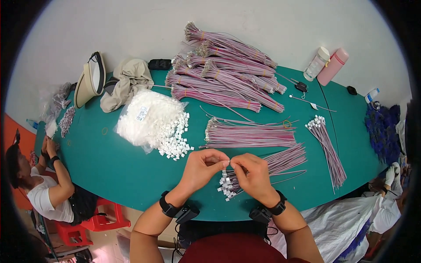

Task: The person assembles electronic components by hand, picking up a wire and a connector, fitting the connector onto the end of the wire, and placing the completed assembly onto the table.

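My left hand (202, 168) and my right hand (253, 174) meet fingertip to fingertip above the green table (114, 171), pinching a small white connector and a thin wire end between them. Just below the fingertips lies a bunch of wires (245, 177) fitted with white connectors, fanning out to the right. A spilled heap of loose white connectors (175, 140) lies to the upper left of my left hand, beside a clear bag of connectors (144, 118).
Bundles of pink-and-white wires (228, 74) pile up at the table's far side, with a loose bundle (252, 133) nearer and a finished bunch (329, 147) on the right. Two bottles (326, 65), a hat (90, 79) and cloth stand behind. Other people sit at left (44, 184) and right.
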`<state>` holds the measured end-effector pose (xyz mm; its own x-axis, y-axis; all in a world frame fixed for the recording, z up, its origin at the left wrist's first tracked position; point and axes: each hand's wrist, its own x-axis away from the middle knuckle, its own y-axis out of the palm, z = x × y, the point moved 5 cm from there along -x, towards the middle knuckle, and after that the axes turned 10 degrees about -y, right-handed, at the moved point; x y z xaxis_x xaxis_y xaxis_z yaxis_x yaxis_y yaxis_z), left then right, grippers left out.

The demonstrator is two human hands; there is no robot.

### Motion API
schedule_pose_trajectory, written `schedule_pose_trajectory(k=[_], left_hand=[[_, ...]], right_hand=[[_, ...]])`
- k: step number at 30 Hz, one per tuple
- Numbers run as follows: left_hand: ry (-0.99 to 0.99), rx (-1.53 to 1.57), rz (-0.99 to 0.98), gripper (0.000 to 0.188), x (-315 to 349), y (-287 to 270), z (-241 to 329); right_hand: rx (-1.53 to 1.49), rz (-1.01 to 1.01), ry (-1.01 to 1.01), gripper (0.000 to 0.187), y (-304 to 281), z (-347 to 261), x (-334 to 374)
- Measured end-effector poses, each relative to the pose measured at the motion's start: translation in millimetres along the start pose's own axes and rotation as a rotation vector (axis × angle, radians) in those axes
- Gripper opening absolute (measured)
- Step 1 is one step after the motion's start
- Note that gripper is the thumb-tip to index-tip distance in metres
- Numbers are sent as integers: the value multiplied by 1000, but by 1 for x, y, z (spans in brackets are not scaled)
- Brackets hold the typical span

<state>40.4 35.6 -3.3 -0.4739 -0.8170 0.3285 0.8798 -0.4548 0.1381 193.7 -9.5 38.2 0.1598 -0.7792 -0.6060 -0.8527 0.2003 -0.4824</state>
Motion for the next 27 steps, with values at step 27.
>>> schedule_pose_trajectory(k=[27], left_hand=[[-44, 211, -78, 15, 0, -6, 2]], right_hand=[[-281, -110, 302, 6, -1, 13, 1]])
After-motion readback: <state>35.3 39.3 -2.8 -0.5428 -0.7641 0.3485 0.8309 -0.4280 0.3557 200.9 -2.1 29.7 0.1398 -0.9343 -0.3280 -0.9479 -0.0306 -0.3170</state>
